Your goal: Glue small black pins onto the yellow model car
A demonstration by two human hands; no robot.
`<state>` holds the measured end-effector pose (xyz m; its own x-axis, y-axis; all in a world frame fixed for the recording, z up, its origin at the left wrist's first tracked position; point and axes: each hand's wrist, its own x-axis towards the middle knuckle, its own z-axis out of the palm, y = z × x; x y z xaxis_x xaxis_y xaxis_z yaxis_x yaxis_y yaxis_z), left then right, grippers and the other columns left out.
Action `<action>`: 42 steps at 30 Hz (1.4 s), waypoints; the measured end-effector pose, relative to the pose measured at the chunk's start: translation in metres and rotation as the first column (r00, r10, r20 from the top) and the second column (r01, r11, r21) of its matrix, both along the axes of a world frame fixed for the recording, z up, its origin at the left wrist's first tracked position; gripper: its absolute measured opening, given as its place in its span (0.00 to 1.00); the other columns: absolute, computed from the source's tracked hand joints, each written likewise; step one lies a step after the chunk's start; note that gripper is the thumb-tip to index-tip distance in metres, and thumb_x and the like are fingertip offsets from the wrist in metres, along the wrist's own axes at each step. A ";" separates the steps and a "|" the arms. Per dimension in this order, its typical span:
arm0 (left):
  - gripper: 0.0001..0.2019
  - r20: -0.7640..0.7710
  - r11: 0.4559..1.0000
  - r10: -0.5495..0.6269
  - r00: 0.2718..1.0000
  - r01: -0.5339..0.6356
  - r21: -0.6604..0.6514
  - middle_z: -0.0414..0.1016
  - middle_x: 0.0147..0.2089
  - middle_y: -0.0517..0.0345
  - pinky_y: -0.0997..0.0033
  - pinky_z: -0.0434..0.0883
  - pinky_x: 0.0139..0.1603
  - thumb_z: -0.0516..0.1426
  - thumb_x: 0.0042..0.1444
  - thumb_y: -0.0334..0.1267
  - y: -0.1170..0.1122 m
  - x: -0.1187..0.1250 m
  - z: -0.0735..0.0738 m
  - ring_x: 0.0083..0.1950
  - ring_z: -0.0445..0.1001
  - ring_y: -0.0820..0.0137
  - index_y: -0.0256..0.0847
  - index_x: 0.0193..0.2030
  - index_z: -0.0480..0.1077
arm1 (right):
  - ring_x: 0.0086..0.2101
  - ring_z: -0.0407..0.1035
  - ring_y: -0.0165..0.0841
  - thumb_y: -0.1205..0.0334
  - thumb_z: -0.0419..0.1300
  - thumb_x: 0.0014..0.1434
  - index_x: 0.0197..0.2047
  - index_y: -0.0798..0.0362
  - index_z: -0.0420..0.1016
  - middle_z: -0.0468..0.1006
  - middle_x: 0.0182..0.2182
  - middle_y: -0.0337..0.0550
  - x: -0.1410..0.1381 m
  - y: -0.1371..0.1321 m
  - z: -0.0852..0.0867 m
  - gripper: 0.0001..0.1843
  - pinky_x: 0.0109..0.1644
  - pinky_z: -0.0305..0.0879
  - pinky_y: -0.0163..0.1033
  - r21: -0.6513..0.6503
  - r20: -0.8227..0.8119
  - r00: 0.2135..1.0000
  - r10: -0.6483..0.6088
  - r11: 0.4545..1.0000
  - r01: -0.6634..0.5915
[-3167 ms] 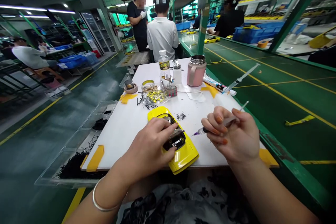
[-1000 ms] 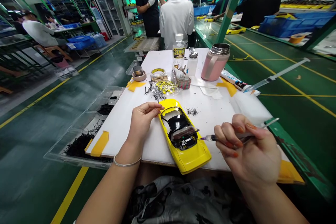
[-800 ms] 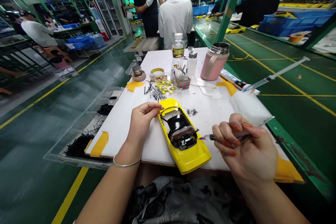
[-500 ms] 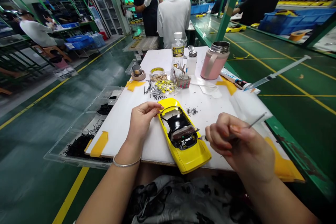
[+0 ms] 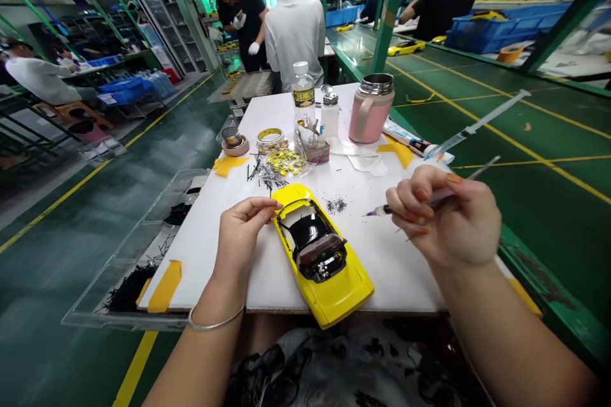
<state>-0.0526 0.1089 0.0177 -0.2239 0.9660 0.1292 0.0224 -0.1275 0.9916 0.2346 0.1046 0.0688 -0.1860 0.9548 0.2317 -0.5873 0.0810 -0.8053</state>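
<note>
A yellow model car (image 5: 337,296) lies at a slant on the white board, with a black interior showing through its open window frame. At the car's far left corner my left hand (image 5: 245,226) is closed in a pinch, fingertips against the body edge. A thin dark strip shows by those fingertips; what they pinch is too small to make out. My right hand (image 5: 443,216) is closed around a slim syringe (image 5: 382,210) with a fine needle tip, held right of the car and apart from it. A thin metal tool (image 5: 484,168) also sticks out of this hand.
Tiny black bits (image 5: 337,205) lie beside the car. Behind it are a bag of yellow parts (image 5: 286,164), a tape roll (image 5: 270,135), bottles, a pink mug (image 5: 371,111) and another syringe (image 5: 477,124). A clear tray (image 5: 138,235) of black pieces stands left. Co-workers are beyond.
My right hand has lifted away from the car's right side, taking the syringe tip off to the right. My left hand keeps its pinch at the corner. The whole view has shifted.
</note>
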 end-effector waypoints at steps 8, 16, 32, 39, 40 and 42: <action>0.08 -0.018 0.999 0.028 0.999 -0.028 -0.017 0.85 0.37 0.56 0.77 0.74 0.38 0.71 0.49 0.39 -0.002 -0.003 0.001 0.37 0.79 0.71 0.43 0.36 0.83 | 0.22 0.42 0.29 0.55 0.62 0.58 0.26 0.52 0.69 0.49 0.19 0.34 -0.012 0.002 -0.023 0.14 0.18 0.45 0.25 -0.050 -0.222 0.974 0.052 0.997 -0.065; 0.09 -0.011 0.995 0.091 0.996 -0.091 -0.036 0.85 0.35 0.55 0.77 0.75 0.35 0.73 0.45 0.39 -0.002 -0.004 0.001 0.34 0.78 0.71 0.41 0.34 0.83 | 0.23 0.44 0.29 0.54 0.60 0.60 0.27 0.52 0.68 0.53 0.19 0.35 -0.023 0.001 -0.033 0.14 0.19 0.43 0.27 -0.069 -0.292 0.947 0.135 0.985 -0.161; 0.12 -0.027 0.992 0.105 0.994 -0.106 -0.069 0.85 0.36 0.56 0.81 0.76 0.36 0.74 0.43 0.41 -0.004 -0.008 -0.001 0.34 0.78 0.73 0.42 0.35 0.83 | 0.22 0.44 0.29 0.55 0.58 0.61 0.28 0.53 0.68 0.54 0.20 0.35 -0.025 0.001 -0.038 0.13 0.20 0.42 0.28 -0.067 -0.295 0.941 0.165 0.979 -0.193; 0.13 -0.041 0.991 0.113 0.993 -0.116 -0.064 0.85 0.36 0.56 0.82 0.76 0.37 0.74 0.44 0.42 -0.003 -0.008 -0.002 0.34 0.78 0.74 0.42 0.36 0.83 | 0.23 0.44 0.29 0.55 0.58 0.61 0.28 0.53 0.67 0.54 0.20 0.35 -0.026 0.001 -0.037 0.13 0.20 0.42 0.28 -0.060 -0.316 0.933 0.173 0.978 -0.201; 0.13 -0.037 0.991 0.115 0.993 -0.118 -0.066 0.85 0.36 0.56 0.82 0.76 0.37 0.74 0.44 0.42 -0.003 -0.008 -0.002 0.34 0.78 0.74 0.42 0.36 0.83 | 0.23 0.44 0.29 0.54 0.58 0.61 0.28 0.53 0.67 0.53 0.20 0.35 -0.024 0.002 -0.035 0.14 0.20 0.41 0.28 -0.060 -0.328 0.929 0.170 0.978 -0.200; 0.14 -0.031 0.989 0.123 0.992 -0.125 -0.074 0.85 0.36 0.55 0.82 0.76 0.37 0.75 0.43 0.42 -0.002 -0.008 -0.003 0.34 0.78 0.73 0.41 0.36 0.83 | 0.23 0.43 0.29 0.55 0.59 0.61 0.27 0.52 0.66 0.51 0.19 0.34 -0.019 0.002 -0.031 0.14 0.19 0.40 0.28 -0.066 -0.368 0.918 0.146 0.981 -0.182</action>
<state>-0.0606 0.1072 0.0151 -0.3398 0.9383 0.0639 0.0599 -0.0462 0.9971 0.2156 0.1064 0.0376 -0.2638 0.9391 0.2203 -0.8368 -0.1092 -0.5365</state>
